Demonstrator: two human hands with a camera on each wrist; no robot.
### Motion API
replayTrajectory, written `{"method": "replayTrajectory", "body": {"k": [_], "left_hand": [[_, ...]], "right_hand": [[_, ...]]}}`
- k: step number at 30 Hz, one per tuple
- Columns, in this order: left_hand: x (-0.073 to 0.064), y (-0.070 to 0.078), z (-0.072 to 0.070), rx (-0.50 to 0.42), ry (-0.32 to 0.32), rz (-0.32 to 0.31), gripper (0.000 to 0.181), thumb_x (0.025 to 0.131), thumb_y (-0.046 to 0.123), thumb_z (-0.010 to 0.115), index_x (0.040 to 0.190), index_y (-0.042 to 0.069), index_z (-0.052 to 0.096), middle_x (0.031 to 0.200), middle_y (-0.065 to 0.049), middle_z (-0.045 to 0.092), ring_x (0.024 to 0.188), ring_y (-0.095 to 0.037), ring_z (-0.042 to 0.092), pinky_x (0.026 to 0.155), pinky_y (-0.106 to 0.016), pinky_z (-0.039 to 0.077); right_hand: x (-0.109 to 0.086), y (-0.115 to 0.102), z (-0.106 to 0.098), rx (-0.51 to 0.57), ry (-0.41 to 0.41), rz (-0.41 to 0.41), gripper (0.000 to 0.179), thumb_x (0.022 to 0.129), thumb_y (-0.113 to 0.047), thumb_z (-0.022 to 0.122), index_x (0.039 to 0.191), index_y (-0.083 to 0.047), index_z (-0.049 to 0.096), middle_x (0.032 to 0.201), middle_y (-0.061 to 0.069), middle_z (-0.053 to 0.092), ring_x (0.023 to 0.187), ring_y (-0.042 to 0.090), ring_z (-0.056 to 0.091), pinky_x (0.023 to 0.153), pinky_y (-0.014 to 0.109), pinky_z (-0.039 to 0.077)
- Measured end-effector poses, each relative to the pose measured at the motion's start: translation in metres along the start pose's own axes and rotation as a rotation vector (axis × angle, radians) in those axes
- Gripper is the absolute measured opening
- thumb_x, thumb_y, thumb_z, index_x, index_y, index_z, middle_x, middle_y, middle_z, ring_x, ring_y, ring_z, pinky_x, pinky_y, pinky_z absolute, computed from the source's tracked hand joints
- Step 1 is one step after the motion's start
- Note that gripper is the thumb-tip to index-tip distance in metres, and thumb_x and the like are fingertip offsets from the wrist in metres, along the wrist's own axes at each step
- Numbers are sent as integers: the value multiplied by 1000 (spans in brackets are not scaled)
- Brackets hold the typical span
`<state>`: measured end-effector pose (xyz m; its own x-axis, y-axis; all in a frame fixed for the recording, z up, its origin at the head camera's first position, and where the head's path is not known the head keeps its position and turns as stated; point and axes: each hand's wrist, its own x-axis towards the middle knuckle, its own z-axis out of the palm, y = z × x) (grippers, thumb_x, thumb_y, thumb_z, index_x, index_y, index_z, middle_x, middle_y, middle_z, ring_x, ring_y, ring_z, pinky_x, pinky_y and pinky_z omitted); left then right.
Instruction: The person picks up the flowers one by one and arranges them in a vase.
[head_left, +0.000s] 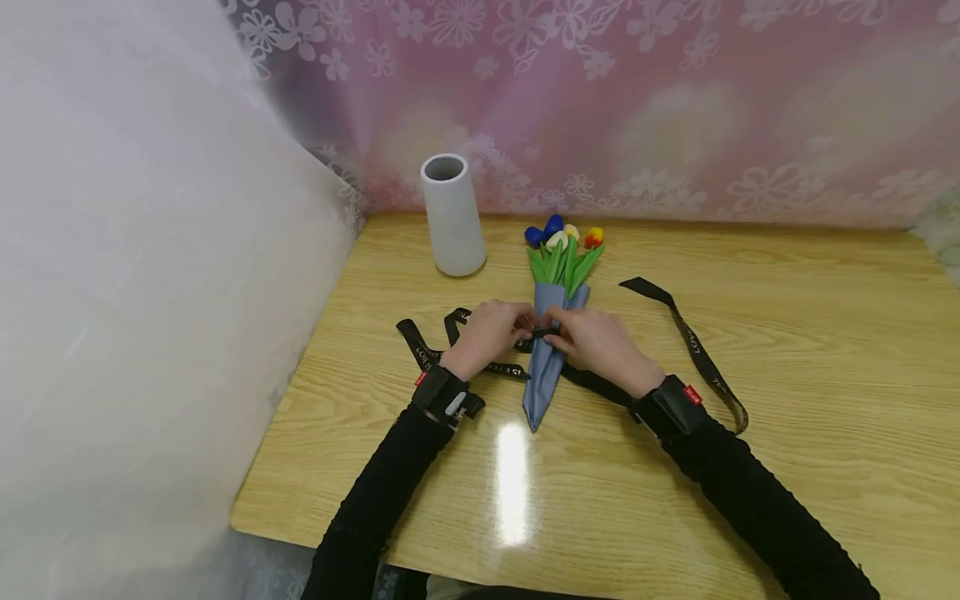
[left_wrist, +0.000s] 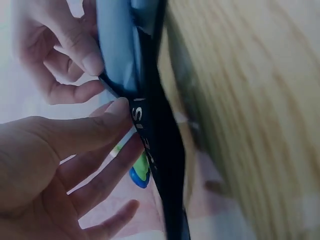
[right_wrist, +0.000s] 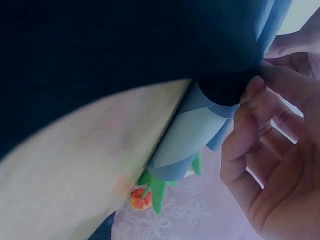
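Note:
A small bouquet of tulips [head_left: 556,250], blue, white and orange-red with green leaves, lies on the table in a blue-grey wrapper [head_left: 542,392]. A black ribbon [head_left: 693,346] with pale lettering passes round the wrapper's middle, its tails spreading to both sides. On the bouquet's left, my left hand [head_left: 491,333] pinches the ribbon between thumb and fingers; the left wrist view shows the lettered ribbon [left_wrist: 145,125] at the thumb tip. From the other side my right hand [head_left: 600,343] pinches the ribbon against the wrapper, as the right hand [right_wrist: 280,145] shows in the right wrist view.
A white vase [head_left: 455,221] stands upright behind and left of the bouquet. The wooden table [head_left: 825,375] extends far to the right. A pink floral curtain [head_left: 600,117] hangs along its back edge, and white sheeting [head_left: 150,292] borders the left side.

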<state>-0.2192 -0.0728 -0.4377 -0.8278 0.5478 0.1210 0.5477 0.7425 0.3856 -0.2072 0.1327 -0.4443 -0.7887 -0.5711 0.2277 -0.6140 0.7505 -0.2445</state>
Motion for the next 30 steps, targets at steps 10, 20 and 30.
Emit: {"method": "replayTrajectory", "body": {"k": [10, 20, 30], "left_hand": [[3, 2, 7, -77, -36, 25, 10, 94, 21, 74, 99, 13, 73, 92, -1, 76, 83, -12, 71, 72, -26, 55], [15, 28, -7, 8, 113, 126, 8, 97, 20, 71, 104, 15, 73, 98, 0, 74, 85, -14, 69, 74, -26, 54], [13, 24, -9, -40, 109, 41, 13, 100, 8, 65, 109, 13, 72, 103, -2, 72, 89, -14, 68, 74, -25, 54]], "right_hand": [[-8, 7, 3, 120, 6, 28, 8, 103, -17, 62, 107, -10, 62, 67, 0, 54, 52, 12, 45, 47, 27, 32], [-10, 8, -5, 142, 62, 95, 31, 95, -28, 74, 111, -6, 59, 63, 2, 54, 47, 13, 44, 46, 27, 31], [-12, 9, -6, 186, 198, 138, 18, 95, -22, 74, 108, -10, 73, 66, 7, 64, 49, 14, 49, 46, 27, 32]]}}
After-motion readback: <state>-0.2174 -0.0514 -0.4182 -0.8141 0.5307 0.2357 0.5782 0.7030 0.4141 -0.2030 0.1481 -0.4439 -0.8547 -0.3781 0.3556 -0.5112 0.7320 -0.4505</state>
